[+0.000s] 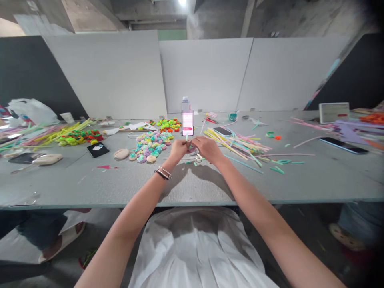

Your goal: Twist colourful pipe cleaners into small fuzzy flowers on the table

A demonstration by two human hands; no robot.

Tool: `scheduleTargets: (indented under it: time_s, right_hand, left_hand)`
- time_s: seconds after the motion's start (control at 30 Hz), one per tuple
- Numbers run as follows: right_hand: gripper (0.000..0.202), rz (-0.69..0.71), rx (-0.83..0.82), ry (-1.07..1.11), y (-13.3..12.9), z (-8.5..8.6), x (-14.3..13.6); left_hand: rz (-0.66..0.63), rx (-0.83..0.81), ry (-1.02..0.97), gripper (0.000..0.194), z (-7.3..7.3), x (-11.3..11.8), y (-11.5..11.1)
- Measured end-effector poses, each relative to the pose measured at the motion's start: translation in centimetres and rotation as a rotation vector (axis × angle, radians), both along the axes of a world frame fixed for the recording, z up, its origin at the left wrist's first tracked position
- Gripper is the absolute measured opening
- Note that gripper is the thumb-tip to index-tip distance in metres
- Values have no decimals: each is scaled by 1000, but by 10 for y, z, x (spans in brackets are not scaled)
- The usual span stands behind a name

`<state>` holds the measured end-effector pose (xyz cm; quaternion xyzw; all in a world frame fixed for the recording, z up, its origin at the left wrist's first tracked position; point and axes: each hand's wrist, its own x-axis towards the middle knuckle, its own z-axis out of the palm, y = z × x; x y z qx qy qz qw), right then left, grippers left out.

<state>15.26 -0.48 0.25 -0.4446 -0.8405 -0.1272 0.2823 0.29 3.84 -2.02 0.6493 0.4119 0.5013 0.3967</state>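
Left hand (179,149) and right hand (207,149) meet, fingers pinched on a small pastel piece (187,138), mostly hidden, just above the table (105,184) near the upright phone (187,122). A loose pinch could drop it among the scraps (198,158) below; an outward elbow or wrist could scatter the stem pile (241,145) or the curled pieces (153,145).

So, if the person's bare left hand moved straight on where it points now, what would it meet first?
Probably the bare right hand, its fingers close ahead of the left hand; depth is unclear, so they may be touching.
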Motion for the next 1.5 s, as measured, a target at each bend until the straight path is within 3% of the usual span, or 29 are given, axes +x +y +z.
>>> scheduleTargets:
  time_s: [0.07, 0.17, 0.33, 0.5, 0.67, 0.83, 0.93, 1.0, 1.17, 1.23, 1.37, 1.5]
  right_hand:
    - [26, 7, -7, 23, 0, 2, 2]
    - [30, -56, -112, 296, 3, 1, 0]
    - [54, 26, -678, 849, 13, -4, -6]
    - [45, 230, -1107, 1178, 11, -3, -8]
    - [33, 364, -1300, 1341, 10, 1, -5]
    - [22, 431, -1368, 1384, 12, 1, -1]
    - [18, 382, -1321, 1319, 10, 3, -4]
    - [19, 306, -1162, 1198, 6, 5, -6]
    - [23, -29, -374, 570, 0, 5, -5]
    - [20, -66, -168, 353, -2, 5, -2]
    - [26, 44, -102, 188, -3, 8, 6]
    - [23, 23, -110, 161, -2, 9, 10]
  left_hand:
    - [-8, -12, -11, 36, 0, 0, -1]
    - [83, 126, 31, 38, 2, 1, -3]
    - [229, 334, 104, 46, 7, 2, -10]
    - [323, 432, 207, 44, 13, 2, -21]
    - [318, 548, 297, 31, 13, 3, -27]
    - [290, 561, 305, 31, 11, 0, -26]
    - [286, 547, 314, 31, 12, -1, -26]
    - [292, 534, 331, 31, 13, -1, -25]
    - [258, 503, 414, 31, 13, 0, -19]
    - [240, 510, 443, 28, 13, 0, -16]
    - [204, 430, 431, 28, 11, -1, -9]
    - [86, 207, 220, 37, 7, 0, -3]
